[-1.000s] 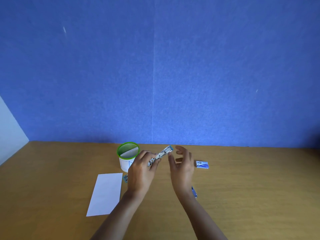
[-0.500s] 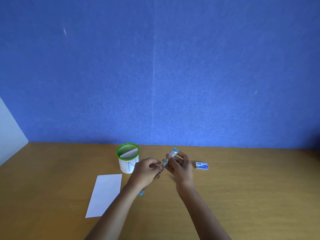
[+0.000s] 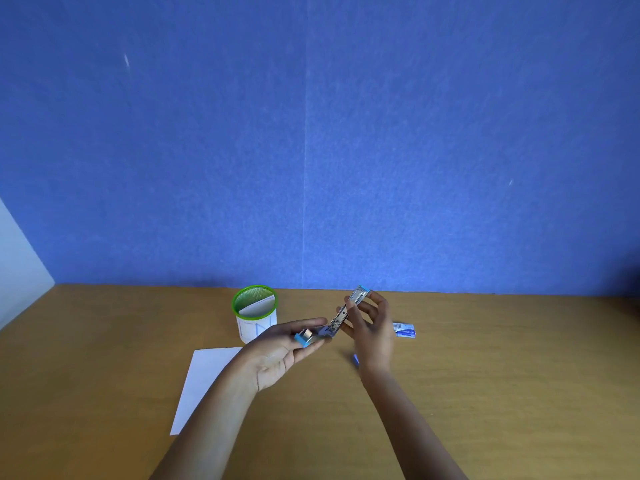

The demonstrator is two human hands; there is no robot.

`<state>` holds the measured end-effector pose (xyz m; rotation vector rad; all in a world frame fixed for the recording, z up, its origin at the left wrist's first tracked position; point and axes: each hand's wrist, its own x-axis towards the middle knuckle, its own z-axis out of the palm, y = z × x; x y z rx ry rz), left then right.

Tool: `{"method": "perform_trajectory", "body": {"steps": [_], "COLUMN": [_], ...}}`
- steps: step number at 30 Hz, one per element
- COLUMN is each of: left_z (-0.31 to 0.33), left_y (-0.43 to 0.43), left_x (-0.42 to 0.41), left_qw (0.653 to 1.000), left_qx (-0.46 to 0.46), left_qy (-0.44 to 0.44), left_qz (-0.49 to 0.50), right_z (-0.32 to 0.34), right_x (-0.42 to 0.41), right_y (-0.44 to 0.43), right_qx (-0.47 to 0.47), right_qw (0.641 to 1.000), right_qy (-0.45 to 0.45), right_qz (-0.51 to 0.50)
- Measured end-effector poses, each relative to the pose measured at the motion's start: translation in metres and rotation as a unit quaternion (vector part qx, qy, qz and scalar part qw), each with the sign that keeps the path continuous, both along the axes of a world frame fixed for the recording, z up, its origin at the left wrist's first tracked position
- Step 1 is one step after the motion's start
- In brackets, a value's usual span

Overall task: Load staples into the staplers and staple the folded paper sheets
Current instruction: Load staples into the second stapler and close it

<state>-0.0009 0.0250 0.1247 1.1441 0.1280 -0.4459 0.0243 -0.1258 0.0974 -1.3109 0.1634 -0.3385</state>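
A small blue and silver stapler (image 3: 341, 315) is swung open above the wooden table (image 3: 502, 375). My left hand (image 3: 284, 348), palm up, holds its blue base end between thumb and fingers. My right hand (image 3: 372, 327) pinches the raised metal top arm, whose blue tip points up and away. A folded white paper sheet (image 3: 204, 379) lies on the table at the left, partly under my left forearm. A small blue staple box (image 3: 404, 330) lies just right of my right hand. A blue object (image 3: 355, 359), mostly hidden, lies under my right wrist.
A green-rimmed mesh cup (image 3: 254, 311) with white paper in it stands behind my left hand. A blue wall (image 3: 311, 133) closes the table's far edge. A white panel (image 3: 17, 261) stands at the far left.
My left hand has turned palm up and taken the stapler's base. The right hand has swung the top arm up, so the stapler is opened wider.
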Motion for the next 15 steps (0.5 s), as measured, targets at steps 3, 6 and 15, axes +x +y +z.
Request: {"method": "perform_trajectory", "body": {"steps": [3, 6, 15], "left_z": [-0.005, -0.011, -0.021], "left_y": [-0.003, -0.008, -0.017], "left_x": [0.000, 0.000, -0.002], "left_qw": [1.000, 0.999, 0.988], "left_qx": [-0.012, 0.032, 0.096], "left_qy": [-0.018, -0.039, -0.107], "left_qz": [-0.004, -0.004, 0.055], "right_z": [-0.001, -0.001, 0.007], "right_x": [-0.002, -0.006, -0.021], "right_y": [0.001, 0.004, 0.009], "right_qx": [-0.013, -0.040, -0.071], "right_qw": [1.000, 0.999, 0.988], "right_qy": [-0.016, -0.021, -0.042], "right_qz": [-0.003, 0.013, 0.128]}}
